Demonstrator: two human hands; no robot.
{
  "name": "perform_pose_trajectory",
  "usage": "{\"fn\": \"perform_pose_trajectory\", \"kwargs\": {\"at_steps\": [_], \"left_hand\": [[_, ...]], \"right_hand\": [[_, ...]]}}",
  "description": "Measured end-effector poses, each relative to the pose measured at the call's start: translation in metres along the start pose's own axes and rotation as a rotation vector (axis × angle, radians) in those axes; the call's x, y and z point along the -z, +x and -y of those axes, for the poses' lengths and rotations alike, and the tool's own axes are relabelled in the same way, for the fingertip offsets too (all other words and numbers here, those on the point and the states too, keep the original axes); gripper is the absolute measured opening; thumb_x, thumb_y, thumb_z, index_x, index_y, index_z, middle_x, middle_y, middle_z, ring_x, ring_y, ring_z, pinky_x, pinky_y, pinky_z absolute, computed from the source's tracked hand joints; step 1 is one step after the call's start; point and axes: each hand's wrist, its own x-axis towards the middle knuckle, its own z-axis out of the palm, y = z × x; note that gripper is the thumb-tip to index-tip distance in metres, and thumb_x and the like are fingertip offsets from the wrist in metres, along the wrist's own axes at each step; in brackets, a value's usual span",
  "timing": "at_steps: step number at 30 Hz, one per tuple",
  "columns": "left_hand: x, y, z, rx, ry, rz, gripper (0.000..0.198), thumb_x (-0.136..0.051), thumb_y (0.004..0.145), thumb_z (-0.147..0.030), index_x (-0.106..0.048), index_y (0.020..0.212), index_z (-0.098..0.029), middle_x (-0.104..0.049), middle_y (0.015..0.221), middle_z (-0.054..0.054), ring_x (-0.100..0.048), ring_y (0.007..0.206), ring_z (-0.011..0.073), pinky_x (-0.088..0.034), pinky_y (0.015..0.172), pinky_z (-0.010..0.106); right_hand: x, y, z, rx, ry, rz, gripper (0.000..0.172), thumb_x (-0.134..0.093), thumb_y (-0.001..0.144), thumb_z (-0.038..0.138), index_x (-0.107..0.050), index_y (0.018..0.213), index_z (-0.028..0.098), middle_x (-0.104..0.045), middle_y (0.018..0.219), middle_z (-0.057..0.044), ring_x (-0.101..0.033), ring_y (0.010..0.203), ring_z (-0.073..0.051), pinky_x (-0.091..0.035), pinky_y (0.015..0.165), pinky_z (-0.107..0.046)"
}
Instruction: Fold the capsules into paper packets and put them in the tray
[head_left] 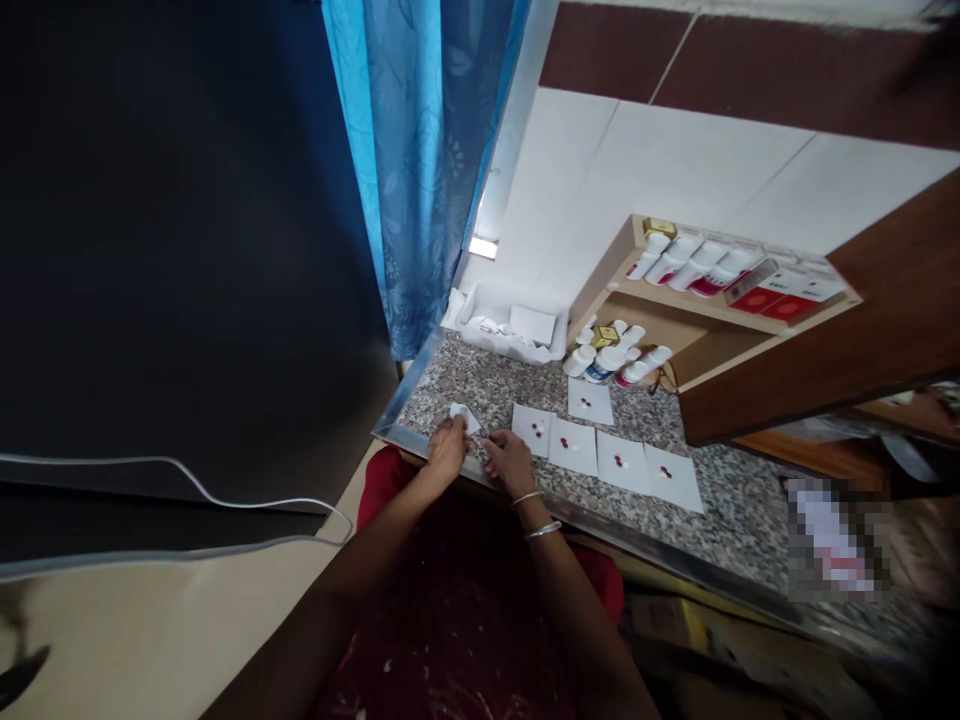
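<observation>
Near the counter's front edge, my left hand is closed on a small folded white paper. My right hand, with bangles at the wrist, is just to its right. Its thumb and fingers are pinched together, and what they hold, if anything, is too small to make out. Beside it, several square white papers lie flat in a row, the nearest paper by my right fingers and the farthest paper at the right. One more paper lies behind the row. Each bears a few small dark red and pale pills.
A white plastic tray of papers stands against the tiled wall. Right of it, a wooden shelf holds pill bottles and boxes, with more bottles at its foot. A blue curtain hangs behind the granite counter; a blurred patch is at right.
</observation>
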Motion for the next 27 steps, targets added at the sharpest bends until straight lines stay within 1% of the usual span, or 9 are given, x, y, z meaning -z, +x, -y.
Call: {"fn": "perform_pose_trajectory", "kwargs": {"at_steps": [2, 3, 6, 8, 10, 13, 16, 19, 27], "left_hand": [[0.000, 0.003, 0.001, 0.017, -0.005, 0.028, 0.025, -0.057, 0.075, -0.021, -0.052, 0.099, -0.017, -0.061, 0.092, 0.008, -0.056, 0.086, 0.0188, -0.040, 0.073, 0.028], [0.001, 0.005, 0.002, 0.010, -0.008, 0.042, 0.023, -0.058, 0.074, -0.022, -0.054, 0.097, -0.017, -0.062, 0.092, 0.008, -0.056, 0.087, 0.0189, -0.040, 0.073, 0.028], [0.004, 0.011, 0.005, -0.026, -0.016, 0.081, 0.017, -0.059, 0.074, -0.026, -0.058, 0.089, -0.017, -0.063, 0.089, 0.007, -0.057, 0.088, 0.0191, -0.040, 0.075, 0.027], [0.008, 0.014, 0.007, -0.033, -0.012, 0.110, 0.017, -0.058, 0.075, -0.030, -0.060, 0.086, -0.018, -0.064, 0.087, 0.008, -0.057, 0.087, 0.0195, -0.040, 0.074, 0.028], [0.011, 0.017, 0.007, -0.038, 0.009, 0.125, 0.019, -0.055, 0.078, -0.034, -0.061, 0.085, -0.018, -0.064, 0.085, 0.008, -0.058, 0.088, 0.0201, -0.041, 0.075, 0.028], [0.013, 0.020, 0.008, -0.071, 0.056, 0.121, 0.021, -0.049, 0.081, -0.034, -0.061, 0.085, -0.018, -0.064, 0.085, 0.009, -0.058, 0.088, 0.0204, -0.041, 0.075, 0.029], [0.012, 0.021, 0.010, -0.082, 0.076, 0.114, 0.022, -0.046, 0.082, -0.035, -0.059, 0.087, -0.018, -0.063, 0.086, 0.009, -0.058, 0.086, 0.0200, -0.042, 0.073, 0.029], [0.009, 0.021, 0.013, -0.078, 0.067, 0.059, 0.020, -0.047, 0.082, -0.033, -0.057, 0.088, -0.018, -0.061, 0.090, 0.008, -0.056, 0.087, 0.0182, -0.041, 0.074, 0.027], [0.008, 0.020, 0.019, -0.078, -0.032, -0.045, 0.013, -0.058, 0.075, -0.030, -0.057, 0.080, -0.018, -0.055, 0.090, 0.004, -0.053, 0.082, 0.0155, -0.040, 0.071, 0.025]], "right_hand": [[-0.002, 0.001, 0.002, 0.015, -0.039, 0.037, 0.024, -0.054, 0.071, 0.034, -0.060, 0.086, 0.017, -0.059, 0.051, 0.002, -0.049, 0.034, -0.011, -0.035, 0.036, -0.021], [-0.003, 0.003, 0.003, 0.049, -0.076, 0.030, 0.022, -0.052, 0.073, 0.034, -0.060, 0.084, 0.017, -0.060, 0.053, 0.002, -0.051, 0.037, -0.011, -0.036, 0.038, -0.021], [-0.003, 0.012, 0.010, 0.207, -0.269, -0.072, 0.019, -0.049, 0.075, 0.029, -0.062, 0.075, 0.016, -0.063, 0.062, -0.002, -0.057, 0.053, -0.013, -0.039, 0.051, -0.022], [-0.002, 0.021, 0.016, 0.300, -0.375, -0.138, 0.017, -0.050, 0.074, 0.027, -0.063, 0.073, 0.016, -0.065, 0.069, -0.003, -0.058, 0.065, -0.014, -0.039, 0.059, -0.022], [-0.004, 0.031, 0.020, 0.337, -0.428, -0.140, 0.015, -0.052, 0.073, 0.026, -0.064, 0.071, 0.017, -0.065, 0.069, -0.003, -0.057, 0.067, -0.014, -0.038, 0.061, -0.022], [-0.009, 0.046, 0.022, 0.334, -0.423, -0.066, 0.011, -0.057, 0.068, 0.025, -0.064, 0.065, 0.017, -0.064, 0.063, -0.002, -0.055, 0.061, -0.013, -0.037, 0.059, -0.022], [-0.015, 0.056, 0.019, 0.312, -0.343, -0.008, 0.009, -0.060, 0.064, 0.024, -0.064, 0.060, 0.018, -0.060, 0.054, 0.001, -0.054, 0.055, -0.012, -0.037, 0.056, -0.022], [-0.017, 0.060, 0.014, 0.285, -0.289, 0.009, 0.008, -0.061, 0.062, 0.024, -0.064, 0.058, 0.018, -0.057, 0.048, 0.003, -0.052, 0.050, -0.011, -0.038, 0.054, -0.021], [-0.019, 0.062, 0.007, 0.253, -0.154, 0.024, 0.010, -0.061, 0.059, 0.026, -0.063, 0.059, 0.016, -0.058, 0.049, 0.003, -0.050, 0.045, -0.009, -0.038, 0.047, -0.020]]}}
